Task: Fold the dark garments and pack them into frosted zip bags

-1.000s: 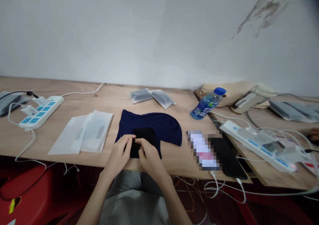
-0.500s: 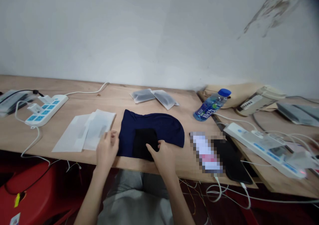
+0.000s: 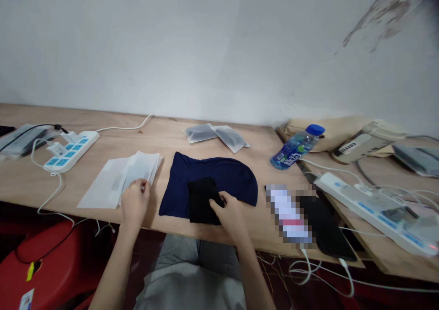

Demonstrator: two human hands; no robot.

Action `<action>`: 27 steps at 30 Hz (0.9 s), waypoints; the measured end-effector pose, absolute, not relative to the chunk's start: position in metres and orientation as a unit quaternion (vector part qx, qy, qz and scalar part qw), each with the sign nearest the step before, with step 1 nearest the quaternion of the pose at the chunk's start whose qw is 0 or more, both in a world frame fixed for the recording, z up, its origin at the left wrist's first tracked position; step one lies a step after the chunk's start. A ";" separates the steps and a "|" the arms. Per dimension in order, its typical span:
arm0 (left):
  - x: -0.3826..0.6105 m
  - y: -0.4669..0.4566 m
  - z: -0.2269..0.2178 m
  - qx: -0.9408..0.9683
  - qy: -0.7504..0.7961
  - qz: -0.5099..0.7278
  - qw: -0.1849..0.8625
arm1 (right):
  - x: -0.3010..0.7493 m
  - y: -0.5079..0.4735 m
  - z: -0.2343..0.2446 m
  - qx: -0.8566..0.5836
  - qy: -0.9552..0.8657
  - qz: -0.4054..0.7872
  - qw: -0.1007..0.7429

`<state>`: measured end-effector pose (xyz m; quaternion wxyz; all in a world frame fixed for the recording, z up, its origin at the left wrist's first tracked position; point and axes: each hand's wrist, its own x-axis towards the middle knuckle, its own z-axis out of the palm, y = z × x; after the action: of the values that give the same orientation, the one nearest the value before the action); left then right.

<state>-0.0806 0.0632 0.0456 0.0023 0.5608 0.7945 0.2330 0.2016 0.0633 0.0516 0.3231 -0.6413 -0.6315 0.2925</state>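
My left hand [image 3: 135,202] has its fingers closed in a pinch at the right edge of the upper frosted plastic bag [image 3: 139,163], which is slightly raised there. Another flat frosted bag [image 3: 103,186] lies under and left of it. Between thumb and fingers, my right hand [image 3: 230,213] grips the right side of a folded black cloth [image 3: 203,202]. This small square rests over the lower part of a navy blue cap-like cloth [image 3: 226,173], spread flat with its rounded end to the right.
Two filled frosted packets [image 3: 231,137] lie near the wall. To the right are a blue-capped bottle [image 3: 297,147], a blurred-out phone [image 3: 290,214], a black phone [image 3: 327,227] and a power strip [image 3: 373,214] with cables. Another power strip [image 3: 73,153] sits left, above a red stool [image 3: 51,264].
My left hand has moved left from the navy cloth's edge onto the frosted bag and taken its edge. My right hand has closed on the black cloth, which is slightly shifted and turned.
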 end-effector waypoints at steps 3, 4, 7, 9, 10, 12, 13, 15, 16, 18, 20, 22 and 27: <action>-0.074 0.057 0.067 0.562 0.787 0.253 -0.008 | 0.216 0.067 0.058 -0.590 -0.651 0.332 0.343; -0.070 0.056 0.074 0.569 0.781 0.258 -0.015 | 0.221 0.068 0.060 -0.578 -0.653 0.347 0.345; -0.055 0.058 0.092 0.612 0.744 0.266 -0.035 | 0.238 0.070 0.064 -0.546 -0.646 0.408 0.343; -0.043 0.065 0.101 0.651 0.710 0.264 -0.041 | 0.250 0.070 0.071 -0.510 -0.656 0.446 0.334; -0.037 0.070 0.104 0.672 0.692 0.260 -0.042 | 0.256 0.070 0.076 -0.488 -0.665 0.461 0.327; -0.026 0.082 0.106 0.727 0.640 0.245 -0.037 | 0.267 0.069 0.091 -0.442 -0.689 0.482 0.312; -0.021 0.088 0.106 0.760 0.605 0.236 -0.031 | 0.273 0.069 0.099 -0.421 -0.703 0.486 0.304; -0.011 0.098 0.102 0.821 0.525 0.224 -0.014 | 0.281 0.069 0.117 -0.384 -0.733 0.485 0.281; -0.006 0.102 0.099 0.845 0.486 0.222 -0.003 | 0.284 0.070 0.125 -0.368 -0.748 0.482 0.268; 0.004 0.108 0.090 0.876 0.422 0.233 0.024 | 0.287 0.073 0.138 -0.341 -0.773 0.475 0.247; 0.013 0.109 0.080 0.892 0.368 0.257 0.060 | 0.285 0.076 0.144 -0.320 -0.788 0.473 0.229; 0.020 0.107 0.071 0.897 0.328 0.280 0.099 | 0.281 0.081 0.141 -0.306 -0.799 0.469 0.217; 0.028 0.098 0.053 0.878 0.288 0.323 0.205 | 0.263 0.086 0.106 -0.365 -0.819 0.396 0.200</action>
<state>0.0276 0.0978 0.0527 0.2048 0.8777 0.2884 0.3234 0.2626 0.0862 0.1056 0.2001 -0.3649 -0.8186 0.3959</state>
